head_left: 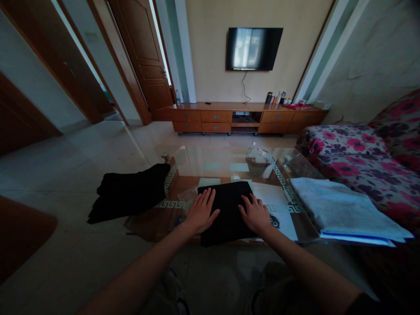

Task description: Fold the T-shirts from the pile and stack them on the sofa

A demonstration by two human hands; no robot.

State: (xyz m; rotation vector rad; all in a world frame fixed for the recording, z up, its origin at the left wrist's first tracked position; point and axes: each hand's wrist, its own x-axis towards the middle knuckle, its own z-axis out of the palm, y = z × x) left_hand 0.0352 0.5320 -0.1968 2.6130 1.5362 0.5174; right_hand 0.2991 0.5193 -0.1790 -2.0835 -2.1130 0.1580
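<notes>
A folded black cloth (228, 214), perhaps a garment, lies flat at the near edge of the glass coffee table (226, 151). My left hand (201, 212) rests on its left side with fingers stretched out. On the right side of the cloth my right hand (256, 213) lies with fingers spread and palm down. Neither hand grips anything. Another black cloth (131, 190) is draped over the table's left end. Under the folded cloth, a white sheet (282, 225) with a dark printed figure shows at the right.
Folded pale blue fabric (344, 208) lies on the table's right end. Beyond it stands a flowered sofa (357, 164). A crumpled plastic bag (259, 153) sits at the table's far side. A low wooden cabinet (215, 117) stands under a wall-mounted television (254, 49).
</notes>
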